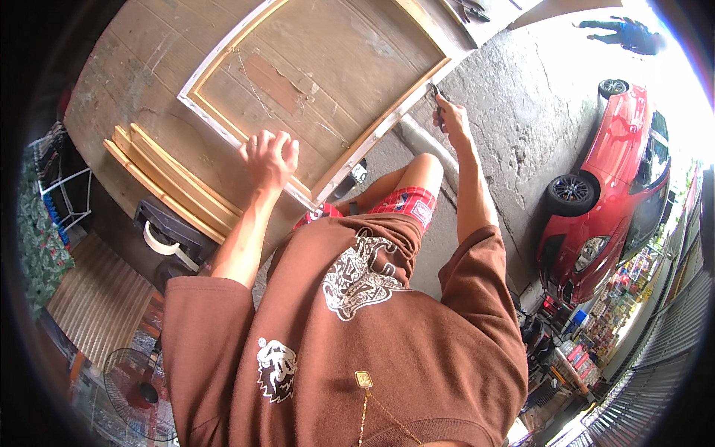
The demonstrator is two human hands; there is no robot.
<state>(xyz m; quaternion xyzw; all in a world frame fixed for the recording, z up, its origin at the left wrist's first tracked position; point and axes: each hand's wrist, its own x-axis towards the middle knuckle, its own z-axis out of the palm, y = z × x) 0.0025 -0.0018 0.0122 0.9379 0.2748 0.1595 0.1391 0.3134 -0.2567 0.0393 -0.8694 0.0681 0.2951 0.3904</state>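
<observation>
A rectangular wooden stretcher frame [383, 124] with white cloth along its outer edges lies on the worktable, and the brown tabletop shows through its middle. My left hand [271, 158] rests on the frame's near bar, its fingers curled; the fingertips are partly hidden. In my right hand [453, 123] is a small black-handled tool [436, 92] with a metal tip, its exact kind unclear. That tip meets the white edge of the frame's right bar. Loose thread or string [253, 91] trails across the inside of the frame.
The brown wooden worktable [141, 59] reaches left and away from me. Several wooden strips [171, 179] lie at its near left edge, beside a black case with a roll of white tape [160, 242]. A standing fan [141, 391] is lower left; a red car [614, 182] stands right.
</observation>
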